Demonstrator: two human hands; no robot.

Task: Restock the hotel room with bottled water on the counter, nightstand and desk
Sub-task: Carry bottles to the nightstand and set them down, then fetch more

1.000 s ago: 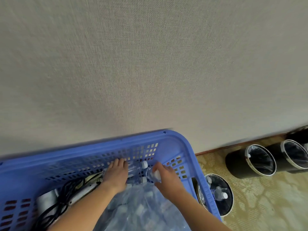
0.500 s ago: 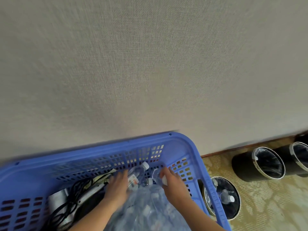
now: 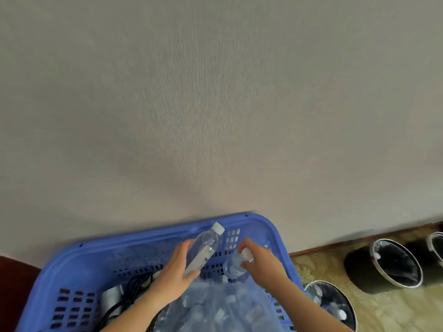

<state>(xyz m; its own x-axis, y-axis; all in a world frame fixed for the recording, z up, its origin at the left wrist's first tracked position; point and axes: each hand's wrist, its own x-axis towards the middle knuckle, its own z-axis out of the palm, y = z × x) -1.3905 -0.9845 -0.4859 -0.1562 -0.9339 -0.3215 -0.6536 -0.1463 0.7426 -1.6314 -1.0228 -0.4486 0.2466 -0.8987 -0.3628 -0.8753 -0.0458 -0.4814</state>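
Note:
A blue plastic basket (image 3: 261, 224) sits at the bottom of the view against a grey wall. Inside it lies a clear plastic pack of water bottles (image 3: 215, 305). My left hand (image 3: 175, 271) grips one clear bottle with a white cap (image 3: 203, 248), lifted and tilted up to the right above the pack. My right hand (image 3: 261, 264) grips a second bottle (image 3: 236, 265) by its top, lower in the basket, white cap between the fingers.
A black cable and a grey device (image 3: 115, 298) lie in the basket's left part. On the patterned carpet to the right are black round bins with clear liners (image 3: 388, 262), one (image 3: 333, 305) close beside the basket holding bottles. A dark red surface (image 3: 14, 279) shows at left.
Both hands reached into the pack, then closed on bottles. The left hand has raised its bottle clear of the pack, and the right hand has pulled a second bottle up.

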